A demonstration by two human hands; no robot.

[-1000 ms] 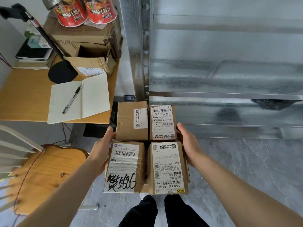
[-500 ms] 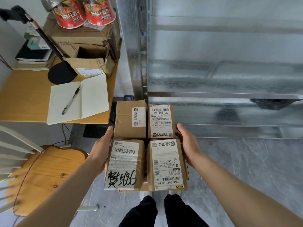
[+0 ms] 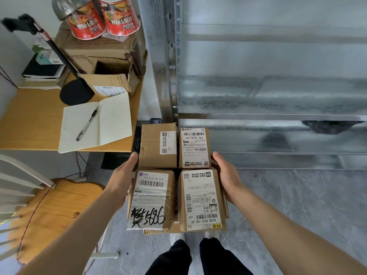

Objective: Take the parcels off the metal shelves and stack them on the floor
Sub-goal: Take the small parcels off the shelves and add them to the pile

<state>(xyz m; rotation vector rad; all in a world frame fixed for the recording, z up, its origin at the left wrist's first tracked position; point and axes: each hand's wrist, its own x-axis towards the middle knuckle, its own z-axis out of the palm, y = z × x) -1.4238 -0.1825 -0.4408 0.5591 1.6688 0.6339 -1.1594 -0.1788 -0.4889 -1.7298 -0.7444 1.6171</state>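
I hold a cluster of several small cardboard parcels (image 3: 176,175) between both hands, in front of my body above the grey floor. My left hand (image 3: 123,177) presses on the left side, next to the parcel with black handwriting (image 3: 151,199). My right hand (image 3: 224,175) presses on the right side, beside the parcel labelled P021 (image 3: 202,197). Two more parcels (image 3: 193,147) lie at the far side of the cluster. A flat box underneath is mostly hidden. The metal shelves (image 3: 278,116) stand just beyond, and the boards I can see carry no parcels.
A wooden desk (image 3: 29,120) at the left carries an open notebook with a pen (image 3: 95,124), a lamp base, cardboard boxes and red noodle cups. A wooden chair (image 3: 51,211) stands at the lower left. My feet (image 3: 196,237) are under the parcels on grey marble floor (image 3: 297,205).
The parcels and both hands have stayed almost in place, drifting only slightly. My grip is unchanged.
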